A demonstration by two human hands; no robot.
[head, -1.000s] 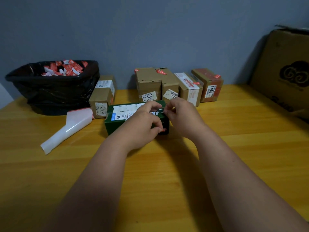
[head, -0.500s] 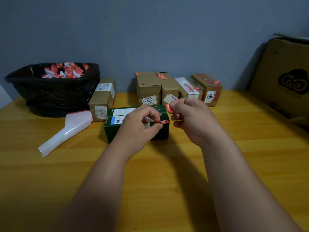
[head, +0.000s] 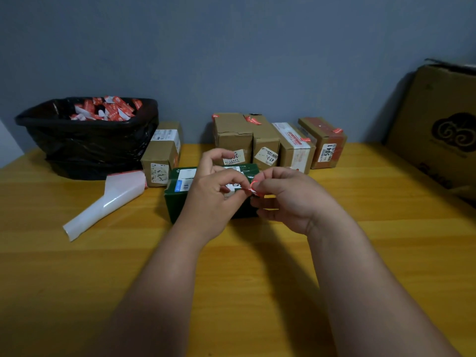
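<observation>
Sticker [head: 253, 188], red and small, is held just above the right end of the green box [head: 177, 204]. Left hand [head: 213, 199] nips one end, thumb to forefinger. Right hand [head: 288, 199] pinches the other end, remaining fingers curled under. Strip runs roughly left to right, hand to hand. Black bin [head: 87, 140] of red scraps sits behind and left of the box, so the left hand looks nearer for a drop. Brown boxes [head: 233, 135] stand behind the box.

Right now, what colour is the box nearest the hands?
The box is dark green, head view.
</observation>
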